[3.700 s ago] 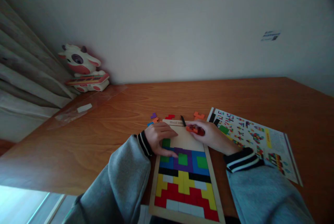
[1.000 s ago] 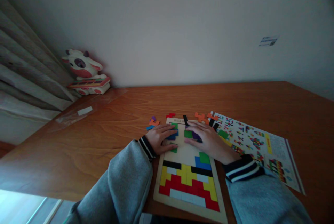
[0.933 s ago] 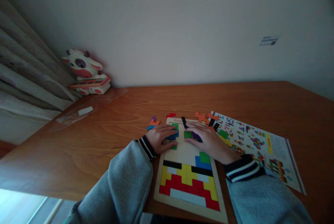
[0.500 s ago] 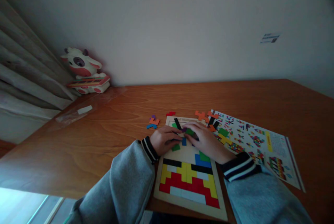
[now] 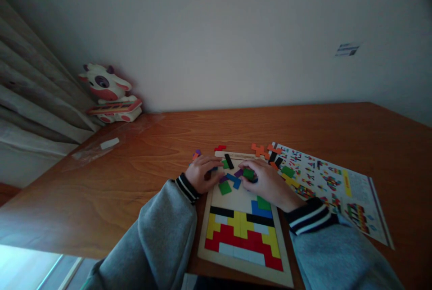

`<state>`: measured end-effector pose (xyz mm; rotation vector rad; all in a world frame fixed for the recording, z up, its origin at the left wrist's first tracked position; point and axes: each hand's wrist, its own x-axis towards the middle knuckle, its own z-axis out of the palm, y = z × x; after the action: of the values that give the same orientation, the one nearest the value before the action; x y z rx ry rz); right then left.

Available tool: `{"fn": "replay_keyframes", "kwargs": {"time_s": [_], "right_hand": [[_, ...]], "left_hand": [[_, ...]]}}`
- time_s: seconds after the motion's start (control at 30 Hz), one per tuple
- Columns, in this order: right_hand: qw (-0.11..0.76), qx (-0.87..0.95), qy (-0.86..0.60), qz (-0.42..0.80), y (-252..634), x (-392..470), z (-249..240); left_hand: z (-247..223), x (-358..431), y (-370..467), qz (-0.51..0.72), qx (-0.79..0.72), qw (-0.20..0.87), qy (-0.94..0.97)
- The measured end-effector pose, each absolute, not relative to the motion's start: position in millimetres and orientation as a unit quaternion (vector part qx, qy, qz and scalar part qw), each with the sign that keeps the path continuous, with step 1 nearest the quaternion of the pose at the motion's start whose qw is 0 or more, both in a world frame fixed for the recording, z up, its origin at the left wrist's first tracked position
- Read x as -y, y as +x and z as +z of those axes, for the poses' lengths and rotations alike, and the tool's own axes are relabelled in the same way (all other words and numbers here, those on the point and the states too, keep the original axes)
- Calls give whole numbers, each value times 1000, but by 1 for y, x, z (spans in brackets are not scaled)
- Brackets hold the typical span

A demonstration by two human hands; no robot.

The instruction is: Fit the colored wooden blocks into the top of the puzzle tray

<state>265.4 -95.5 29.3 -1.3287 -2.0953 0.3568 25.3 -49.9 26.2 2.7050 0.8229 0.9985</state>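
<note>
My left hand (image 5: 203,174) hovers at the left rim of a wooden puzzle board, thumb and fingers apart with nothing visible between them. My right hand (image 5: 265,182) is over the board's upper right, its thumb and fingers around a green block (image 5: 249,174). Loose on the board between the hands lie a blue piece (image 5: 235,181), a purple piece (image 5: 239,173), a green square piece (image 5: 224,188) and a black bar (image 5: 229,161). The lower half of the puzzle board (image 5: 249,276) is filled with fitted red, yellow, white and black pieces.
A printed pattern sheet (image 5: 357,191) lies to the right, with orange pieces (image 5: 259,150) and other loose pieces by its left end. A red piece (image 5: 220,147) sits behind the board. At the far left stand a cow toy (image 5: 111,94) and a plastic wrapper (image 5: 91,154).
My left hand has moved left, away from my right hand, and its fingers have spread. More loose pieces now show between the hands. My right hand has barely moved.
</note>
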Motion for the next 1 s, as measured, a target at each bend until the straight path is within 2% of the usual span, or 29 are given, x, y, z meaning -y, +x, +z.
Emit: {"fn": "replay_keyframes", "kwargs": {"time_s": [0.17, 0.4, 0.8, 1.0], "right_hand": [[308, 813, -475, 138, 267, 93, 23], [322, 767, -509, 220, 268, 90, 19], [332, 768, -488, 248, 268, 93, 28], [362, 690, -624, 63, 295, 84, 25]], "left_hand": [[23, 55, 29, 270, -170, 103, 942], [21, 52, 30, 294, -127, 78, 944], [23, 53, 30, 338, -151, 97, 924], [18, 52, 29, 294, -162, 109, 936]]}}
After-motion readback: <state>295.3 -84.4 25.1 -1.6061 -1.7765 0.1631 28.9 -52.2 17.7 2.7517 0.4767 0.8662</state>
